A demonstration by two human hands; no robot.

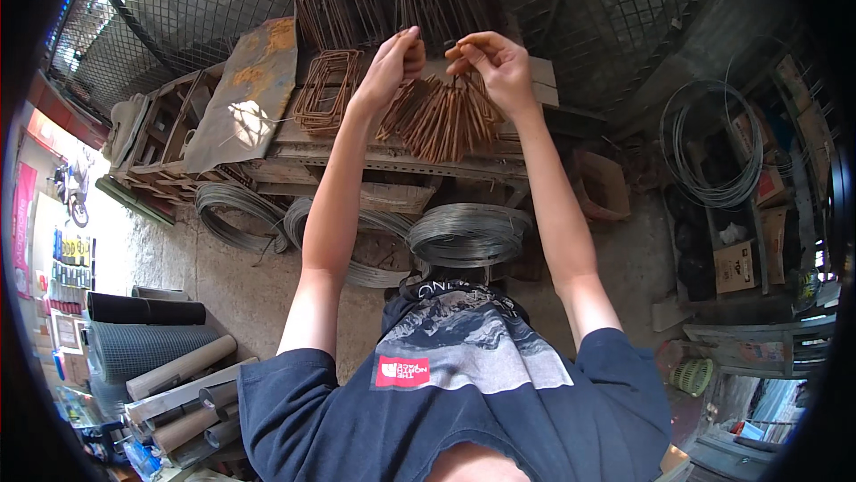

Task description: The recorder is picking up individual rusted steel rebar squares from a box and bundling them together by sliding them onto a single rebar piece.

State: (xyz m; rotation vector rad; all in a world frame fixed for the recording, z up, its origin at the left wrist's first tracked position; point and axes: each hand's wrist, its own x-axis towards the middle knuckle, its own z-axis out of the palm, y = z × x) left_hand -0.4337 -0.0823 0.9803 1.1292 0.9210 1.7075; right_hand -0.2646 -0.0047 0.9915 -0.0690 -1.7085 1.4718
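Both my arms reach out over a workbench (392, 161) loaded with rusty bent-steel stirrups. My left hand (397, 63) is closed, thumb upward, and hides whatever it may hold. Level with it, my right hand (497, 67) is closed in a pinch, a small dark bit showing at its fingertips that I cannot make out. A fanned bundle of rusty stirrups (446, 125) lies just below and between the hands. To the left of the left wrist is a flatter stack of rectangular stirrups (325, 94). Two taller bundles, one left (334, 9) and one right (446, 0), stand behind.
Coils of grey wire (471, 232) lie under the bench's front edge, and another wire coil (713, 148) hangs at the right. A stained sheet (254, 94) drapes the bench's left part. Wire mesh (214, 0) closes the back. Rolls of mesh (152, 348) lie lower left.
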